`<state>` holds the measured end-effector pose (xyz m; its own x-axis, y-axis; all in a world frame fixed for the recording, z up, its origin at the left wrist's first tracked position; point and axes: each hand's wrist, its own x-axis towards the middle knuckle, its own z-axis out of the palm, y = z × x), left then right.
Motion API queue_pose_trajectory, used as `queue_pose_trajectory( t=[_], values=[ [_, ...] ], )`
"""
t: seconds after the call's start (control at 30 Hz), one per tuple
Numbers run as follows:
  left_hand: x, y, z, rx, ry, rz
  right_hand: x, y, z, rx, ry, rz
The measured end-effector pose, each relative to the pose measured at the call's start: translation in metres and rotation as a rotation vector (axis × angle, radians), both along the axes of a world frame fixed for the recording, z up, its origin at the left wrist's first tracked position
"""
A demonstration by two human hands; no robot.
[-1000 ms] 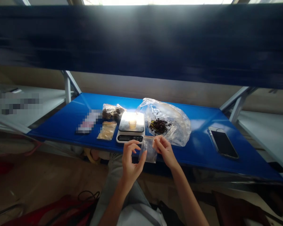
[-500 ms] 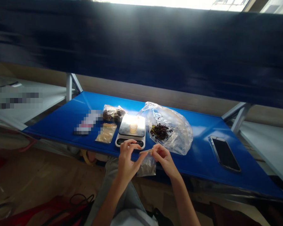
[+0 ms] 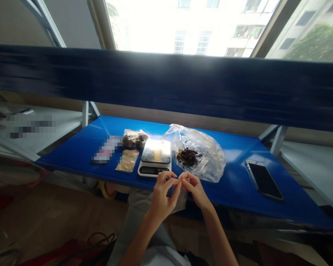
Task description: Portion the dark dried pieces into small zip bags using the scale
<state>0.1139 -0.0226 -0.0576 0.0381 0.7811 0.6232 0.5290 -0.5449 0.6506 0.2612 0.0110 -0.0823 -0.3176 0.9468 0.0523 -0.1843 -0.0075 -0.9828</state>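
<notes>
Just in front of the table's near edge, my left hand point(image 3: 163, 195) and my right hand point(image 3: 196, 189) meet, both pinching the top edge of a small clear zip bag point(image 3: 180, 202). The bag hangs below my fingers, partly hidden behind the left hand. Beyond them stands a white digital kitchen scale point(image 3: 143, 170), with a small translucent cup point(image 3: 157, 153) on its plate. To the scale's right lies a large clear plastic bag point(image 3: 213, 157) with a heap of dark dried pieces point(image 3: 189, 156) on or inside it; I cannot tell which.
Left of the scale lie a flat zip bag point(image 3: 127, 161), a zip bag of dark lumps point(image 3: 134, 138) and a blurred-out packet point(image 3: 107, 149). A phone point(image 3: 264, 180) rests at the right of the blue table point(image 3: 235, 188). A blue panel point(image 3: 166, 81) spans behind.
My left hand has moved right and closed its fingers on the small bag's edge beside my right hand. The view has tilted up, showing more of the window.
</notes>
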Motion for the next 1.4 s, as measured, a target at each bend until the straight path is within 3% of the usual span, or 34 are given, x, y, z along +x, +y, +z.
queue_pose_trajectory(
  t=[0.23,0.43,0.67,0.9,1.0,1.13,1.3,1.4],
  values=[
    [-0.005,0.003,0.002,0.000,0.009,0.001,-0.004,0.002,0.003,0.052,-0.047,0.058],
    [-0.021,0.011,0.006,-0.049,0.088,-0.066,-0.008,0.005,0.001,0.109,-0.037,-0.021],
    [-0.035,0.016,0.006,-0.079,0.067,0.006,-0.012,0.006,-0.003,0.127,-0.058,-0.067],
    [-0.033,0.010,0.011,-0.173,-0.022,-0.095,-0.010,0.004,0.003,0.137,-0.087,-0.018],
    [-0.032,0.011,0.010,-0.231,-0.063,-0.047,-0.010,0.005,0.003,0.135,-0.103,-0.017],
    [-0.046,0.017,0.010,-0.301,-0.304,0.071,-0.009,0.006,0.001,0.110,-0.114,-0.032],
    [-0.103,0.036,0.008,-0.201,-0.467,0.386,-0.008,0.006,0.000,0.055,-0.116,-0.020],
    [-0.141,0.055,-0.001,-0.245,-0.417,0.487,-0.008,0.007,0.000,0.040,-0.111,-0.010]
  ],
)
